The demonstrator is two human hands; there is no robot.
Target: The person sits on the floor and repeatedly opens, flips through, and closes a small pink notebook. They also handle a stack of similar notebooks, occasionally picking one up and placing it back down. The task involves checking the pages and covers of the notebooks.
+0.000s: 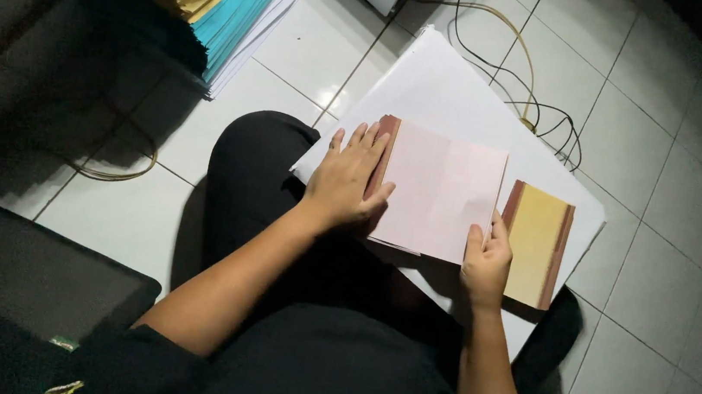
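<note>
While much of the near left is sinking into darkness, the white tiled floor (646,280) is spreading across the scene as glossy square tiles with thin grey joints, its far right corner fading to black. A dark, flat shape at the near left is too dim to make out. On the person's lap, over black trousers (244,177), a big white sheet of board (457,95) is lying tilted, smooth and matte, its near edge hidden behind the arms.

At the far left, a thick stack of paper (231,11) is being cut off by the top edge, showing layered white, yellow and turquoise edges. Thin cables (542,113) are looping over the floor beyond the board, and another wire (123,173) is curling in the shadow at the left.

On the board, the pink paper pad (443,189) is lying flat, rectangular, pale and faintly creased down the middle, with a brown bound strip along its left edge. Just right of it, touching the right hand, a smaller yellow pad (537,243) with brown strips on both long sides is resting, its near end dim.

The left hand (344,183) is pressing open and flat on the pink pad's left edge, fingers spread over the brown strip. The right hand (486,263) is pinching the pad's near right corner, thumb on top, the fingers beneath being hidden.
</note>
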